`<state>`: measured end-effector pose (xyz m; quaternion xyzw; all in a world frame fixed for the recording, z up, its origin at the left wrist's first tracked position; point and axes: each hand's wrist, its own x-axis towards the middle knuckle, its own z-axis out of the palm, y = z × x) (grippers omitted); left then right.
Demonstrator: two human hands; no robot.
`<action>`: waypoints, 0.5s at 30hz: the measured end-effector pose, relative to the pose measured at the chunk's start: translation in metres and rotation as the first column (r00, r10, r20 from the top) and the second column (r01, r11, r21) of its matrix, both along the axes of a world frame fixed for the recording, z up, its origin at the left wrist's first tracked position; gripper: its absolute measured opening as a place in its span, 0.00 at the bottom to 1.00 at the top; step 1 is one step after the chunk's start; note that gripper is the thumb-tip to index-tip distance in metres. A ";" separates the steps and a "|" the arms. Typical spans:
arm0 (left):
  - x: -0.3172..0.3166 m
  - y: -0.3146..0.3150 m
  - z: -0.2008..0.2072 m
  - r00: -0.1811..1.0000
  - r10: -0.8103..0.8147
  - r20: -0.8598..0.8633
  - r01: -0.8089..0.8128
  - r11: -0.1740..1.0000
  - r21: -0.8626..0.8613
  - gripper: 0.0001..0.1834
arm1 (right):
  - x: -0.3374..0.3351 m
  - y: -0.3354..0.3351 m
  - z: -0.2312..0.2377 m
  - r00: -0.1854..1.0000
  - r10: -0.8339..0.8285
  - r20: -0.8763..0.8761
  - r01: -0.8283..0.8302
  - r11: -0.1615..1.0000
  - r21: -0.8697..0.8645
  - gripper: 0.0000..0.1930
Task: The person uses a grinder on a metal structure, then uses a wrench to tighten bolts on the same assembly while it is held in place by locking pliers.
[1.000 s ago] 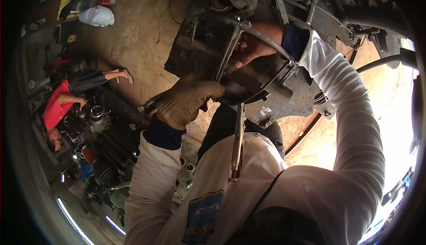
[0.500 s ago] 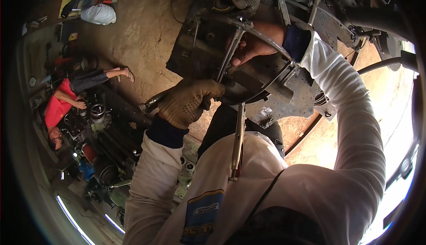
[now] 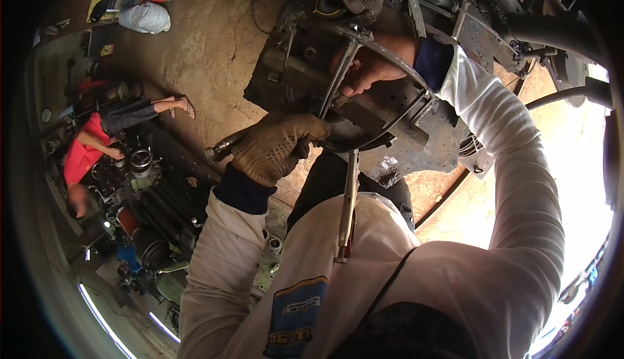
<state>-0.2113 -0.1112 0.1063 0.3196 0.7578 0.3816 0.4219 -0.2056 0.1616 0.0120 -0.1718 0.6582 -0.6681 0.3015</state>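
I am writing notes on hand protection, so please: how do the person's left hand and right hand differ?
The left hand wears a brown dotted glove, while the right hand is bare. In this view, a curved metal bar crosses over the right hand; none crosses the left hand, which is lower in the picture. Both come from pale sleeves with dark cuffs.

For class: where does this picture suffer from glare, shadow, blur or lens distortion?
Head view: glare bleaches the pale floor at far right; head view: shade dulls much of the dark flat metal plate, while the brown-gloved left hand shows its texture; head view: the red-shirted co-worker's head is blurred; head view: surroundings bend toward a black rim.
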 end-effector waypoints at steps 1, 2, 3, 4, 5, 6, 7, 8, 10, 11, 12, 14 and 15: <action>-0.001 0.000 -0.003 1.000 0.008 -0.001 -0.008 1.000 -0.002 0.09 | -0.001 0.000 -0.001 1.000 0.009 0.013 -0.009 1.000 -0.016 0.13; -0.001 0.000 -0.004 0.999 0.028 0.033 -0.028 1.000 -0.015 0.08 | -0.001 -0.001 -0.001 1.000 0.019 0.025 -0.018 0.999 -0.032 0.13; 0.000 -0.001 -0.006 0.997 0.050 0.066 -0.048 0.998 -0.028 0.08 | -0.002 0.001 0.000 0.995 0.048 0.085 -0.043 0.997 -0.059 0.14; 0.000 -0.003 -0.007 0.987 0.087 0.136 -0.081 0.995 -0.054 0.08 | -0.003 0.001 0.002 0.986 0.079 0.146 -0.067 0.994 -0.088 0.14; 0.001 -0.003 -0.007 0.979 0.108 0.175 -0.099 0.993 -0.058 0.08 | -0.003 0.002 0.003 0.972 0.113 0.206 -0.089 0.989 -0.120 0.15; 0.001 -0.004 -0.006 0.968 0.129 0.214 -0.119 0.991 -0.063 0.07 | -0.003 0.001 0.004 0.980 0.088 0.176 -0.073 0.993 -0.092 0.15; 0.001 0.000 -0.003 0.966 0.130 0.225 -0.123 0.991 -0.043 0.07 | -0.001 0.000 0.006 0.987 0.063 0.145 -0.054 0.996 -0.065 0.15; 0.001 0.000 -0.002 0.963 0.133 0.232 -0.126 0.991 -0.047 0.08 | 0.000 0.000 0.007 0.993 0.038 0.114 -0.033 0.999 -0.039 0.15; 0.000 -0.001 -0.003 0.960 0.142 0.241 -0.126 0.989 -0.079 0.08 | -0.003 -0.001 -0.003 0.999 0.046 -0.009 -0.046 0.999 -0.014 0.14; 0.000 -0.001 -0.003 0.952 0.163 0.259 -0.142 0.985 -0.099 0.08 | -0.004 -0.001 -0.007 0.996 0.051 -0.071 -0.051 0.999 -0.001 0.14; 0.000 -0.001 -0.002 0.943 0.184 0.276 -0.157 0.980 -0.119 0.08 | -0.003 -0.001 -0.010 0.997 0.050 -0.065 -0.052 0.998 -0.031 0.14; 0.002 -0.001 -0.002 0.914 0.240 0.328 -0.211 0.970 -0.122 0.08 | -0.003 -0.001 -0.010 0.997 0.053 -0.054 -0.057 0.994 -0.088 0.14; 0.003 -0.002 -0.002 0.903 0.255 0.346 -0.229 0.967 -0.113 0.08 | -0.003 0.000 -0.008 0.998 0.061 0.011 -0.059 0.991 -0.121 0.14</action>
